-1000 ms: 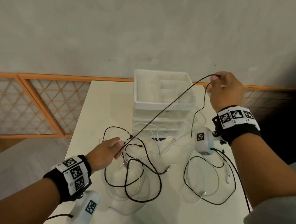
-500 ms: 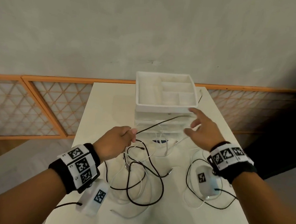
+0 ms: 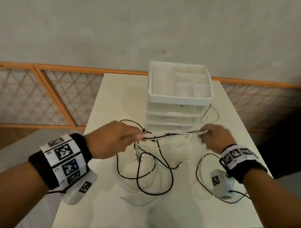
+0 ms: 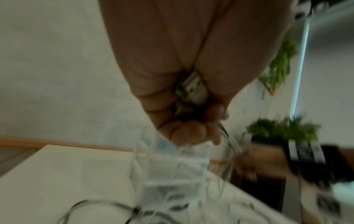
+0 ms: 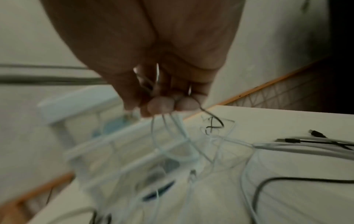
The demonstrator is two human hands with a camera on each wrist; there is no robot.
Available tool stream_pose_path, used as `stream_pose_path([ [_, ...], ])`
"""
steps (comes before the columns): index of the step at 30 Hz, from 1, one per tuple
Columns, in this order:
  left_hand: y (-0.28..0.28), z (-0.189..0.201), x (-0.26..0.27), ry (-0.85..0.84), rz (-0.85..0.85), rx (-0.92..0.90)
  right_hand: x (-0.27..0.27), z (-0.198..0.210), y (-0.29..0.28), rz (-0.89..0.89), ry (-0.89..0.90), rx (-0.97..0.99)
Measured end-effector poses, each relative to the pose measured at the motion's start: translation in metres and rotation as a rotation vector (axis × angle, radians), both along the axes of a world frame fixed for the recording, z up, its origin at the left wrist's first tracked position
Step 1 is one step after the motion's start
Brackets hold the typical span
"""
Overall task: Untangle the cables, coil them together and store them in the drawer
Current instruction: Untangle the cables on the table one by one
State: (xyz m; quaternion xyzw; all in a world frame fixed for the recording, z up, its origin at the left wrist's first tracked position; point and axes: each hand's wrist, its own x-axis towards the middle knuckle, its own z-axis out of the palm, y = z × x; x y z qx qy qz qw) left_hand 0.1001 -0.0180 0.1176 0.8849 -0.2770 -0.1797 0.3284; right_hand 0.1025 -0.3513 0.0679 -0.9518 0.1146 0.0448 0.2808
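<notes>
A tangle of black cable (image 3: 143, 175) and white cable (image 3: 146, 202) lies on the white table (image 3: 175, 217) in front of a white drawer unit (image 3: 178, 113). My left hand (image 3: 116, 138) pinches cable strands (image 3: 169, 134) at its fingertips. My right hand (image 3: 215, 137) grips the other end of those strands, so they stretch taut between the hands above the pile. In the left wrist view, the fingers (image 4: 189, 131) curl round a plug and thin cables. In the right wrist view, the fingers (image 5: 162, 104) hold several white strands (image 5: 172, 128) and a black one.
The drawer unit's top tray (image 3: 180, 96) is open and divided into compartments; its drawers look shut. A black cable loop (image 3: 206, 115) lies to its right. An orange lattice railing (image 3: 46, 97) runs behind the table. Plants (image 4: 283, 131) show in the left wrist view.
My right hand dropped from high beside the drawer unit, opened, then came down and took hold of strands. My left hand rose slightly, and the cables now stretch between both hands.
</notes>
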Motion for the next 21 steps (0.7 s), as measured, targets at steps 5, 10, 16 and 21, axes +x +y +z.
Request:
stream_pose_path([
  [5, -0.001, -0.053, -0.010, 0.093, -0.041, 0.415, -0.005, -0.020, 0.018, -0.077, -0.350, 0.061],
  [10, -0.008, -0.066, -0.013, 0.036, 0.069, 0.426, -0.025, -0.043, 0.048, 0.130, 0.106, 0.016],
  [16, -0.018, -0.051, -0.010, 0.130, 0.065, 0.088, -0.028, -0.046, 0.080, 0.277, 0.192, -0.021],
  [21, -0.027, -0.063, -0.015, 0.270, 0.143, 0.169, -0.019, -0.033, 0.068, 0.052, -0.357, 0.076],
])
